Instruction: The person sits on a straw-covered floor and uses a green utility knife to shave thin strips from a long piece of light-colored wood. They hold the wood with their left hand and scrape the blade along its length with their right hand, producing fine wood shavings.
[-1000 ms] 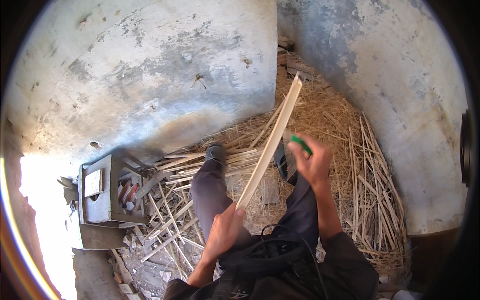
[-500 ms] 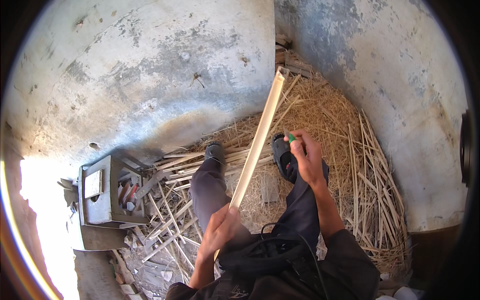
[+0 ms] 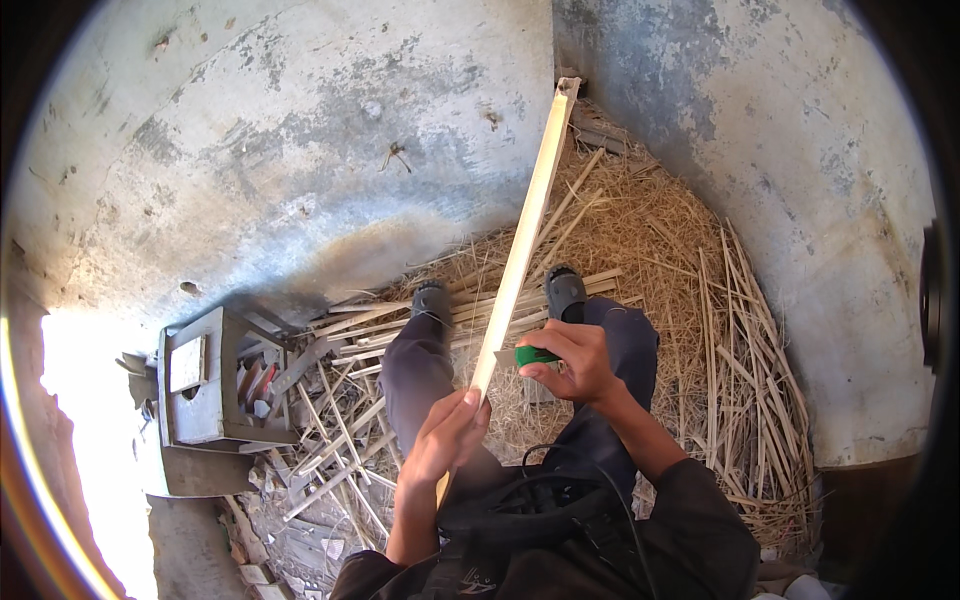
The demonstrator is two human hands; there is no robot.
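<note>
A long pale wooden strip (image 3: 524, 235) slants up and away from my lap toward the far corner of the walls. My left hand (image 3: 448, 432) is closed round its lower part. In my right hand (image 3: 575, 362) is a knife (image 3: 535, 355) with a green handle. Its short blade points left and meets or nearly meets the strip's right edge, just above my left hand; I cannot tell whether it cuts in. The strip's lower end is partly hidden by my left hand and arm.
Shavings (image 3: 650, 215) cover the floor ahead and to the right. Thin wooden strips (image 3: 765, 410) lie piled along the right wall, with more strips (image 3: 335, 450) scattered at left. An open-sided wooden box (image 3: 205, 420) holding tools stands at left. Plastered walls (image 3: 330, 130) rise behind.
My right hand has come down and left, bringing the knife from above my right shoe to the strip. The strip has slid farther up and away.
</note>
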